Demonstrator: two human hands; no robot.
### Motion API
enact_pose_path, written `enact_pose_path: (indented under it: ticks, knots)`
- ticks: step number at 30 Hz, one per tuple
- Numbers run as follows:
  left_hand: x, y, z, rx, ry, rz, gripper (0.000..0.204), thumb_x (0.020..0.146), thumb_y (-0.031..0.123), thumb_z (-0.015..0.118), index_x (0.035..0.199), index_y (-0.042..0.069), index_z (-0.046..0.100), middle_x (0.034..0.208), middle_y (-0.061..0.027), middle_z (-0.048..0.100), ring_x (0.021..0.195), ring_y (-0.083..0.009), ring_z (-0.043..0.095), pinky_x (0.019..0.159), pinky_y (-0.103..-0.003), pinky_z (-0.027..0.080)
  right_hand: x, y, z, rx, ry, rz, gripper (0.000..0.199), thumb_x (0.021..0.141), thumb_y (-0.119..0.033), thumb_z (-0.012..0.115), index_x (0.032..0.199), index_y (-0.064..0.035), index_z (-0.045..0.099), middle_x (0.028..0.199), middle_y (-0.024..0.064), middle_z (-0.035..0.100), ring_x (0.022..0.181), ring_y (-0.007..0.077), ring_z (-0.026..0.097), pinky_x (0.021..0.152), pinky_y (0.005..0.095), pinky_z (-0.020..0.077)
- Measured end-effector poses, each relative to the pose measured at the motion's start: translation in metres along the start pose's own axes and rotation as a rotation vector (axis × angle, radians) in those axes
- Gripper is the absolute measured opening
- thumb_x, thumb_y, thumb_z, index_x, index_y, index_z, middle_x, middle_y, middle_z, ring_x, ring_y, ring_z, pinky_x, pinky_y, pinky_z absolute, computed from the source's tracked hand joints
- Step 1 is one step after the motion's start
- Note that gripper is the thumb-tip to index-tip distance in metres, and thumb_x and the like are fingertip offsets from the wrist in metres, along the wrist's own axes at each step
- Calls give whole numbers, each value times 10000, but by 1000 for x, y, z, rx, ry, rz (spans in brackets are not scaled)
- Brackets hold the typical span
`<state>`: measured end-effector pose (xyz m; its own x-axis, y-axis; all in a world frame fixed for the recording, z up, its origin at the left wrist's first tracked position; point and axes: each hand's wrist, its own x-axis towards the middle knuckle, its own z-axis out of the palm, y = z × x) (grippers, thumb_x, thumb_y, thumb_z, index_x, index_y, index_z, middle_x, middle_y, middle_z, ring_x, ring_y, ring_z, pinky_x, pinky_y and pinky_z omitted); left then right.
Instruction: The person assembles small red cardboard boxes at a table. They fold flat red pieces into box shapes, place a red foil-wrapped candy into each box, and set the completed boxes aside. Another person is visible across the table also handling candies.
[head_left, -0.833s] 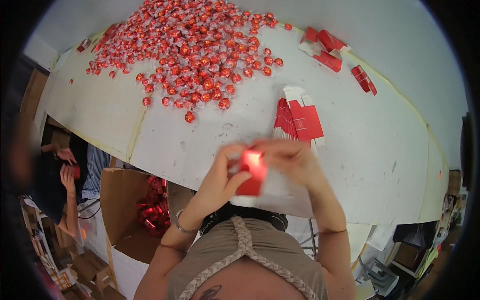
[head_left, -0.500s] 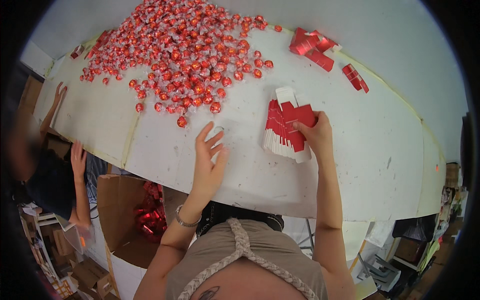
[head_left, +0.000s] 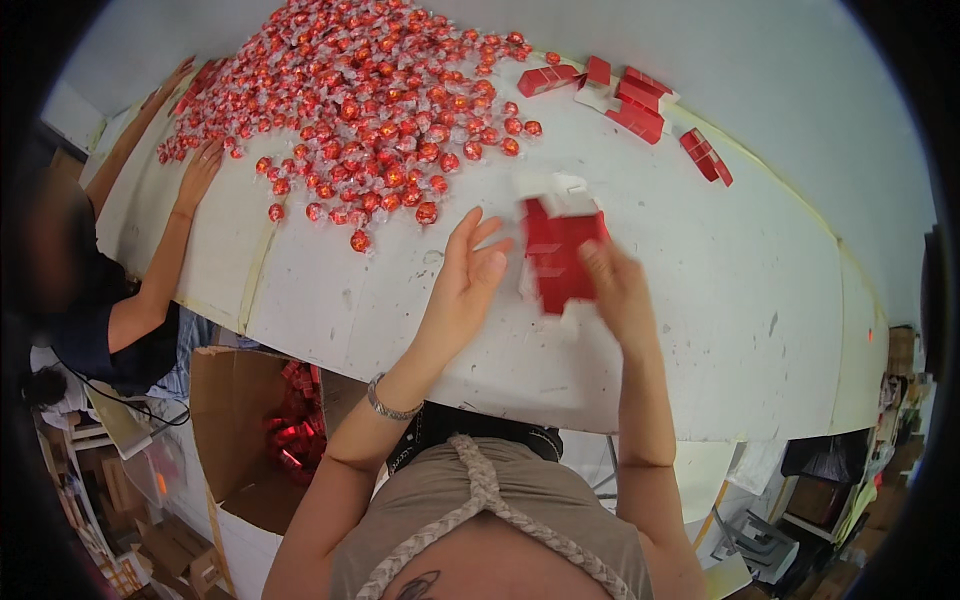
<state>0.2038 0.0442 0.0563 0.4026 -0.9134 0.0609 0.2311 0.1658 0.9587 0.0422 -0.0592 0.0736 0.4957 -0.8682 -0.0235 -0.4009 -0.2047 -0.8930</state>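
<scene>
My right hand [head_left: 622, 295] pinches a red and white folding carton [head_left: 565, 250] by its right edge, thumb on top. The carton is smeared by motion. It lies over a stack of flat cartons, mostly hidden beneath it, with a white flap [head_left: 560, 188] showing at the far end. To the left of the carton, my left hand [head_left: 465, 275] is open, palm turned inward and fingers apart. It holds nothing, and its fingertips come close to the carton's left edge.
A large heap of red-wrapped candies [head_left: 360, 110] covers the table's far left. Several red boxes [head_left: 640, 95] lie along the far edge. At left, a co-worker's hands [head_left: 203, 165] reach to the heap. An open cardboard box [head_left: 235, 430] with red pieces stands below the near edge.
My left hand has moved right, toward the carton. My right hand has shifted slightly left and nearer with a carton. The far red boxes are arranged differently. The co-worker's arms now reach to the heap.
</scene>
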Motion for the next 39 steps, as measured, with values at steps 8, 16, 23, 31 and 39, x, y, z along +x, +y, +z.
enact_pose_path:
  ticks: [8, 16, 23, 31, 39]
  knots:
    - [7, 1, -12, -455, 75, -149, 399, 953, 136, 455, 1322, 12, 366, 1097, -92, 552, 955, -153, 580, 803, -317, 517, -32, -36, 51, -135, -83, -407, 264, 861, -144, 602, 1067, 20, 591, 832, 125, 541, 699, 260, 576, 571, 360, 463]
    - [2, 11, -31, -410, 12, -67, 464, 941, 131, 411, 1377, 27, 291, 1361, -233, 399, 1245, -338, 430, 1019, -444, 395, -28, -35, 83, -223, -166, -500, 820, 700, -315, 772, 1347, -34, 355, 962, 136, 577, 850, 331, 610, 761, 401, 506]
    - [-34, 40, -33, 154, -149, 113, 730, 900, 142, 534, 1456, 64, 67, 1343, -143, 388, 1202, -194, 424, 1018, -341, 319, -20, -34, 97, 117, -41, -332, 691, 821, -173, 629, 1388, -29, 262, 1162, 191, 532, 1040, 305, 554, 896, 373, 442]
    - [-57, 44, -80, 513, 34, 87, 427, 921, 199, 508, 1292, 28, 382, 1182, -158, 528, 1017, -252, 561, 873, -329, 436, -2, -49, 123, 49, -289, -511, 178, 857, -98, 575, 998, -18, 499, 1035, 134, 558, 955, 197, 559, 757, 295, 456]
    - [-77, 51, -102, 560, 87, -85, 433, 918, 166, 547, 1268, 11, 345, 1208, -161, 497, 1047, -212, 557, 873, -321, 454, -1, -61, 151, 699, -473, -87, 195, 855, 3, 577, 1046, 34, 600, 1043, 103, 600, 960, 151, 572, 850, 262, 453]
